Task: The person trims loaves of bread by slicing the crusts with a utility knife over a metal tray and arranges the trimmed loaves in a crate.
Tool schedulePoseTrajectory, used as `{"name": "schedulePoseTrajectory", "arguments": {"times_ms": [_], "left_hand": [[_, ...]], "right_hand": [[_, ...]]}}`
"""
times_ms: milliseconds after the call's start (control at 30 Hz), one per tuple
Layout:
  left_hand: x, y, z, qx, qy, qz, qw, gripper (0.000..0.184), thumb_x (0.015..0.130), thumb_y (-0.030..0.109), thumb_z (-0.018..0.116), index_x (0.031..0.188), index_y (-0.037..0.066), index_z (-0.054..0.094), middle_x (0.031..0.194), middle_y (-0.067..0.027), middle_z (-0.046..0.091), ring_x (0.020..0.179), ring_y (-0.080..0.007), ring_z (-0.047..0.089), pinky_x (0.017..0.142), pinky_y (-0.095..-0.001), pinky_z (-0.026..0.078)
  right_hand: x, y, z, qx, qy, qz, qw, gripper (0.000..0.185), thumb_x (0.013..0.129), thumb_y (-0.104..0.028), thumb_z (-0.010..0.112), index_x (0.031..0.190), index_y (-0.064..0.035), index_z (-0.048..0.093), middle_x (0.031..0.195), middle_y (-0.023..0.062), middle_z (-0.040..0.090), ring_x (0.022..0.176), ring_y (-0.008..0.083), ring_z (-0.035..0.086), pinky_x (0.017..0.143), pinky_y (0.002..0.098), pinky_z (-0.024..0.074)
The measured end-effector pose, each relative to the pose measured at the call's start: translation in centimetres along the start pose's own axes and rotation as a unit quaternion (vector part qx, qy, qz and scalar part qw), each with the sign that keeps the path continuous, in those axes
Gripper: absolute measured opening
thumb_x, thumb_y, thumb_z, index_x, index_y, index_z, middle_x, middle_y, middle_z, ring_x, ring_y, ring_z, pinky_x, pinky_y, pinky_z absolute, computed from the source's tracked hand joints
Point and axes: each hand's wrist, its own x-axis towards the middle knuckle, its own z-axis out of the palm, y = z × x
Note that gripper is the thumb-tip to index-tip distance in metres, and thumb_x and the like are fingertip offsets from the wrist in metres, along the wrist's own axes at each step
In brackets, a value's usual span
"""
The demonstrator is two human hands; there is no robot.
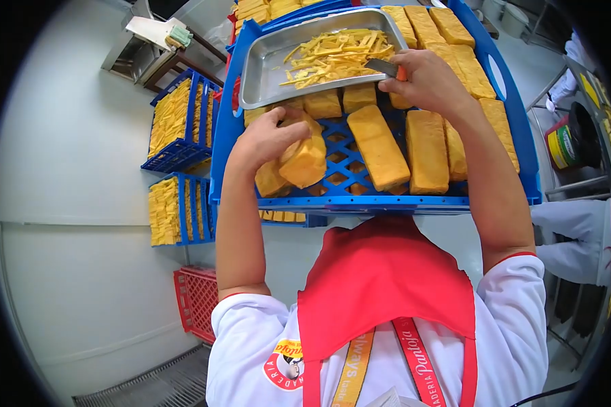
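Note:
My left hand (268,139) grips a golden-yellow loaf (305,161), which sits tilted over another at the left front of a blue plastic crate (360,201). In my right hand (431,80) is a small knife (382,66) with an orange handle, its blade pointing left. The blade is just over the right edge of a metal tray (265,71). Thin yellow trimmings (339,54) lie heaped in that tray, which rests on the loaves at the back. Further loaves (379,148) lie along the crate's front and right side.
At the left, blue crates (178,122) hold more yellow loaves, and a red crate (195,298) stands lower down. A metal table with a cloth (180,36) is at the upper left. On the right are a labelled bucket (565,144) and another person's white clothing (577,234).

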Motion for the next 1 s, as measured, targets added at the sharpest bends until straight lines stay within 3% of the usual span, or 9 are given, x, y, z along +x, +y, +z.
{"name": "schedulePoseTrajectory", "arguments": {"times_ms": [200, 267, 333, 467, 600, 733, 900, 933, 1000], "left_hand": [[-4.2, 2.8, 4.9, 0.478, 0.214, 0.095, 0.846, 0.059, 0.073, 0.029, 0.081, 0.129, 0.016, 0.063, 0.135, -0.0133, 0.057, 0.111, -0.0331, 0.063, 0.091, -0.0440, 0.051], [-4.6, 4.2, 6.3, 0.383, 0.183, 0.203, 0.882, 0.058, 0.074, 0.016, 0.077, 0.129, 0.018, 0.062, 0.134, -0.0111, 0.059, 0.118, -0.0350, 0.059, 0.099, -0.0486, 0.047], [-3.8, 4.6, 8.3, 0.362, 0.152, 0.500, 0.772, 0.061, 0.068, 0.008, 0.075, 0.127, 0.015, 0.062, 0.132, -0.0100, 0.059, 0.118, -0.0356, 0.058, 0.104, -0.0479, 0.044], [-2.5, 5.4, 8.7, 0.327, 0.084, 0.531, 0.777, 0.059, 0.063, 0.002, 0.073, 0.121, 0.011, 0.063, 0.128, -0.0101, 0.061, 0.118, -0.0350, 0.057, 0.105, -0.0481, 0.043], [-3.8, 6.0, 3.5, 0.019, 0.032, 0.566, 0.824, 0.060, 0.057, 0.005, 0.084, 0.113, 0.007, 0.062, 0.117, -0.0124, 0.064, 0.113, -0.0341, 0.061, 0.099, -0.0448, 0.049], [-2.7, 8.3, -0.5, -0.241, 0.191, 0.547, 0.779, 0.059, 0.062, 0.006, 0.090, 0.114, 0.007, 0.062, 0.120, -0.0126, 0.065, 0.118, -0.0266, 0.062, 0.099, -0.0382, 0.048], [5.2, 7.1, -1.9, -0.021, 0.294, 0.457, 0.839, 0.064, 0.063, 0.003, 0.092, 0.120, 0.005, 0.062, 0.121, -0.0100, 0.065, 0.116, -0.0218, 0.063, 0.101, -0.0363, 0.052], [6.0, 7.1, -1.5, -0.040, 0.286, 0.458, 0.841, 0.065, 0.064, 0.004, 0.092, 0.121, 0.005, 0.062, 0.119, -0.0089, 0.065, 0.114, -0.0210, 0.064, 0.101, -0.0357, 0.053], [6.7, 6.9, -0.8, -0.058, 0.277, 0.466, 0.838, 0.065, 0.065, 0.004, 0.092, 0.123, 0.006, 0.062, 0.116, -0.0095, 0.066, 0.113, -0.0224, 0.065, 0.102, -0.0369, 0.053]], "right_hand": [[-0.3, 1.2, 1.3, 0.015, 0.100, -0.063, 0.993, 0.040, 0.077, -0.037, 0.081, 0.080, 0.0000, 0.068, 0.074, 0.0189, 0.066, 0.075, 0.0379, 0.066, 0.068, 0.0456, 0.0512], [-0.3, 1.2, 1.5, 0.032, 0.095, -0.061, 0.993, 0.039, 0.077, -0.038, 0.081, 0.083, -0.0011, 0.070, 0.076, 0.0187, 0.067, 0.077, 0.0380, 0.066, 0.068, 0.0458, 0.0513], [-0.4, 1.2, 1.7, 0.035, 0.093, -0.052, 0.994, 0.039, 0.076, -0.038, 0.082, 0.085, -0.0019, 0.071, 0.078, 0.0188, 0.067, 0.078, 0.0380, 0.066, 0.069, 0.0457, 0.0516], [-0.4, 1.3, 1.7, 0.037, 0.116, -0.053, 0.991, 0.039, 0.075, -0.038, 0.083, 0.085, -0.0018, 0.071, 0.077, 0.0186, 0.068, 0.077, 0.0375, 0.067, 0.070, 0.0448, 0.0526], [-0.5, 0.5, -1.0, 0.049, -0.019, -0.016, 0.998, 0.036, 0.074, -0.036, 0.084, 0.084, -0.0034, 0.072, 0.076, 0.0182, 0.068, 0.076, 0.0364, 0.068, 0.070, 0.0434, 0.0531], [-1.0, 0.6, -2.2, 0.026, -0.085, -0.026, 0.996, 0.036, 0.075, -0.037, 0.084, 0.085, -0.0047, 0.073, 0.073, 0.0167, 0.067, 0.072, 0.0330, 0.067, 0.068, 0.0418, 0.0528], [-1.2, -1.3, -4.2, 0.277, -0.060, 0.138, 0.949, 0.049, 0.089, -0.054, 0.068, 0.103, -0.0073, 0.074, 0.075, 0.0129, 0.068, 0.066, 0.0269, 0.064, 0.066, 0.0395, 0.0515], [-1.1, -1.6, -3.9, 0.221, 0.017, 0.079, 0.972, 0.053, 0.101, -0.053, 0.047, 0.106, -0.0045, 0.070, 0.091, 0.0223, 0.071, 0.086, 0.0386, 0.069, 0.075, 0.0468, 0.0524], [0.2, -1.7, -3.4, 0.130, 0.096, -0.004, 0.987, 0.048, 0.103, -0.046, 0.047, 0.095, -0.0030, 0.067, 0.086, 0.0194, 0.070, 0.082, 0.0394, 0.067, 0.072, 0.0478, 0.0520]]}}
